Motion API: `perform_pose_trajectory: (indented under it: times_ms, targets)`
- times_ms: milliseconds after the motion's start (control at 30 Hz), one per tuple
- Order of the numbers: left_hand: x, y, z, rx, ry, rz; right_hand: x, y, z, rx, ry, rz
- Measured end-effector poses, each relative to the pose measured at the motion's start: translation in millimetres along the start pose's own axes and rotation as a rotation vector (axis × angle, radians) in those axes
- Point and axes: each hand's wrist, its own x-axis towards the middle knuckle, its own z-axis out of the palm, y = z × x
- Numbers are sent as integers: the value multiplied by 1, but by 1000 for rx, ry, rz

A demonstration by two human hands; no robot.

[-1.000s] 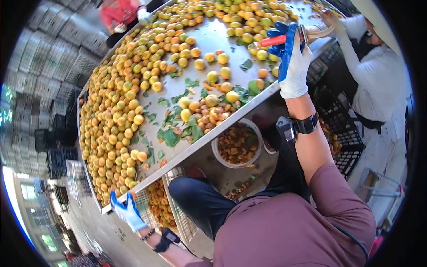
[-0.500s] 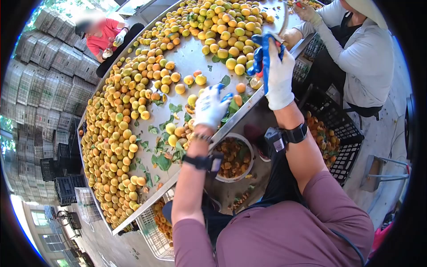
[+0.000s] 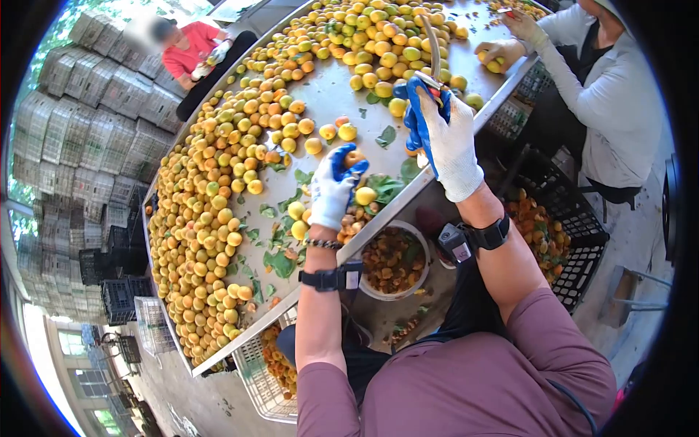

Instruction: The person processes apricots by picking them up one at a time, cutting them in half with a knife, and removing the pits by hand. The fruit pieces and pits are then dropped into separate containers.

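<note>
My left hand (image 3: 333, 186), in a white glove with blue-coated fingers, is closed round an apricot (image 3: 354, 159) just above the metal table (image 3: 328, 95). My right hand (image 3: 445, 138), gloved the same way, is wrapped round a knife-like tool (image 3: 433, 51), whose narrow curved piece points up and away; its grip is mostly hidden by the fingers. Just beside my left hand lie a yellow apricot (image 3: 365, 195), small cut pieces and green leaves (image 3: 386, 188). A large heap of whole apricots (image 3: 200, 218) covers the table's left side.
Below the table edge stand a white bucket (image 3: 393, 293) of cut fruit, a black crate (image 3: 575, 240) and a white basket (image 3: 255, 386). A co-worker in a white top (image 3: 611, 102) holds fruit at right; another in red (image 3: 196, 47) sits across. Stacked crates (image 3: 95, 138) rise at left.
My left hand, fingers spread before, has taken hold of an apricot. My right hand has turned, bringing the tool's curved piece into view. The whole view has shifted slightly.
</note>
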Motion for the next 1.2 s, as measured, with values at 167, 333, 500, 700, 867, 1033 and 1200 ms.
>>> perform_pose_trajectory:
  times_ms: [167,333,500,700,867,1033,1200]
  targets:
    - [-48,57,-57,-419,248,-210,-29,0,29,-312,-329,65]
    - [-89,67,-88,-685,250,-128,-67,11,62,-631,-564,-74]
    - [-113,70,-106,-711,352,-163,-98,16,88,-589,-894,-93]
    - [-126,75,-125,-627,360,-130,-117,41,103,-676,-986,-214]
    - [-140,78,-137,-632,385,-135,-119,43,104,-721,-1054,-211]
    - [-151,74,-138,-616,371,-163,-128,49,106,-809,-1087,-164]
    - [-151,69,-120,-566,427,-183,-143,62,119,-791,-1055,-127]
